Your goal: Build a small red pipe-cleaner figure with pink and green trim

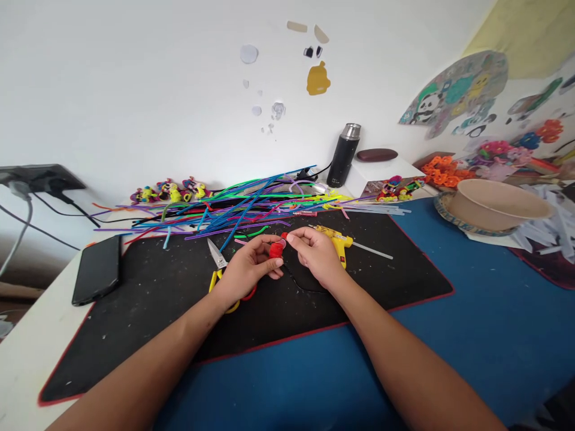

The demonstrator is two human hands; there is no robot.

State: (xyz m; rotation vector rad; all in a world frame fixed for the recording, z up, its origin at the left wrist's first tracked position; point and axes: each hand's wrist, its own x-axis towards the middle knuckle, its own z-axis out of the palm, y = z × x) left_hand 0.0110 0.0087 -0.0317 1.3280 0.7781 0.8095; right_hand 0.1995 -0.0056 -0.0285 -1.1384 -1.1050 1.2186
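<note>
A small red fuzzy piece sits between the thumb and fingers of my left hand, above the black mat. My right hand pinches a smaller red bit at the upper right of that piece; whether the two are joined I cannot tell. Scissors with yellow and red handles lie partly hidden under my left hand. Just behind my right hand is a yellow glue gun with a clear stick in its back.
Many coloured pipe cleaners spread along the wall behind the mat. A phone lies at left. Black flask, small figures and orange flowers stand behind; a beige bowl is at right.
</note>
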